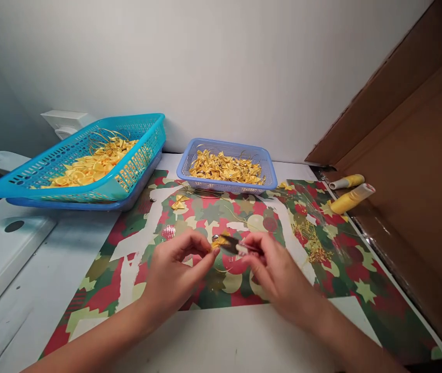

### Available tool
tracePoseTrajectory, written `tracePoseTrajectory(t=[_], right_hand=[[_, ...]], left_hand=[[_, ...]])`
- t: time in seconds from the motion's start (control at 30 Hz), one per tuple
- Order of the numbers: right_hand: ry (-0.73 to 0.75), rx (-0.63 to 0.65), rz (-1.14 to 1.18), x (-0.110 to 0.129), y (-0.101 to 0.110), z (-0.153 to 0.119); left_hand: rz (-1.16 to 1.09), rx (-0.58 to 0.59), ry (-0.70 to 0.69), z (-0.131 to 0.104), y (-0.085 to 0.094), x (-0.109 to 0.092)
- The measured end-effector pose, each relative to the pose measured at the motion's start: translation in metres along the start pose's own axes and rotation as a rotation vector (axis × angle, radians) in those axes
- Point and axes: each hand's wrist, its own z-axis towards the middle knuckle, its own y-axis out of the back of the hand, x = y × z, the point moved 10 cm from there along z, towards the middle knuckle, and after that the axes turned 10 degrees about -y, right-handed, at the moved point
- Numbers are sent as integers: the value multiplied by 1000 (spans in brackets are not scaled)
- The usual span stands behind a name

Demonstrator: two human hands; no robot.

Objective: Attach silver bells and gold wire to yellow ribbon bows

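Observation:
My left hand (pixel 184 264) pinches a small golden ribbon bow (pixel 218 242) between thumb and index finger, over the middle of the patterned sheet. A shiny round bit shows at the bow's top. Facing it, my right hand (pixel 273 264) is closed around a small tool with a flat dark blade (pixel 231 243), slightly blurred; its grip is mostly hidden by the fingers. The blade's tip reaches the bow, though I cannot tell whether it touches. Another yellow bow (pixel 179 202) lies loose on the sheet beyond my left hand.
A blue-purple basket (pixel 226 185) of golden bows stands at the back. To the left, a turquoise basket (pixel 65 192) of yellow bows sits on another basket. Gold wire scraps (pixel 312 241) lie right, near two yellow-wrapped tubes (pixel 353 198) and a cardboard wall (pixel 407 155).

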Motion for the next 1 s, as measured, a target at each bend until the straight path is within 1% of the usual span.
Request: tracePoseTrajectory(t=[0.03,0.1,0.2,0.5,0.67,0.87,1.0], right_hand=[[22,-3,-23,5,-7,-6],[36,-22,-51,7,-17,-10],[36,-50,-72,0,-20,-8],[73,-78,-91,-1,-21,-9],[107,-100,-89,3,-19,-9],[165,-176,-164,12,-11,-13],[188,-188,-193,15,-10,-13]], left_hand=[[12,-4,-11,-1,0,-1],[25,-17,-18,-3,2,-2],[8,-48,-7,-7,4,-2],[-39,-45,-31,-11,2,0],[-7,-50,-40,-13,3,0],[55,-47,-25,-11,4,-1],[64,-41,-27,-10,4,-2]])
